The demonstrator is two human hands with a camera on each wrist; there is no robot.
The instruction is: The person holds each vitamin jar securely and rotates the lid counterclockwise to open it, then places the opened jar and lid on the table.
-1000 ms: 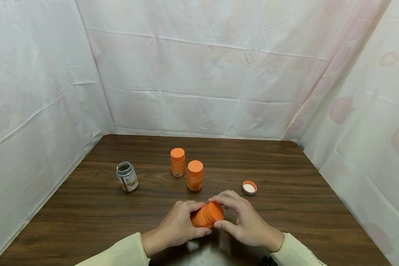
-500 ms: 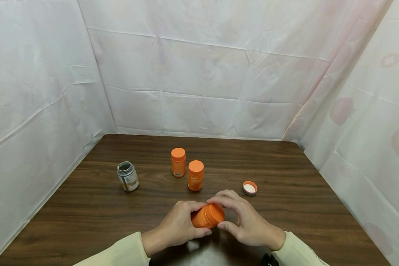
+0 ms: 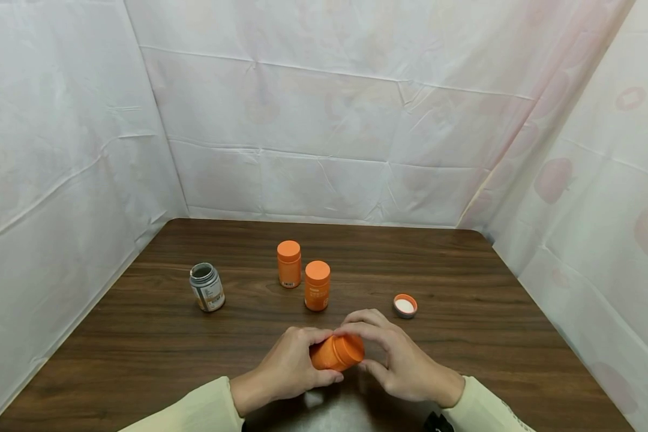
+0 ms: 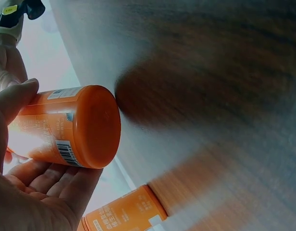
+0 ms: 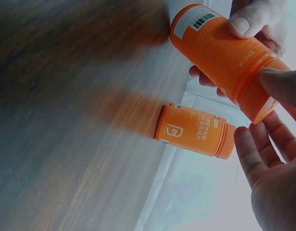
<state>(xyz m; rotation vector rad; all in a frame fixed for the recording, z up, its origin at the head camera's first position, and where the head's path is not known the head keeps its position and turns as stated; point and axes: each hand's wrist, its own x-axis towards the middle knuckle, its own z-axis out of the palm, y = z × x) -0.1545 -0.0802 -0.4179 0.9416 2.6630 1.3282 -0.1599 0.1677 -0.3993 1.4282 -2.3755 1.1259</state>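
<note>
My left hand [image 3: 297, 366] grips the body of an orange bottle [image 3: 326, 355] tilted above the table, its capped end facing right. In the left wrist view, the bottle's base [image 4: 101, 127] and label barcode show. With the thumb on one side and fingers on the other, my right hand [image 3: 402, 357] holds the bottle's orange cap [image 5: 257, 96]. The cap sits on the bottle. Just beyond my hands stands another orange bottle [image 3: 317, 288], upright and capped; a similar orange bottle [image 3: 288, 267] is behind it on the left.
A grey-white jar [image 3: 207, 291] without a lid stands at the left of the dark wooden table [image 3: 464, 270]. To the right, a lid [image 3: 405, 305] lies with its white inside up. Pale sheets [image 3: 324, 120] hang behind and at both sides.
My right fingers have shifted slightly left over the cap, and the thumb has slid right along its edge. My left hand and the bottle have hardly moved.
</note>
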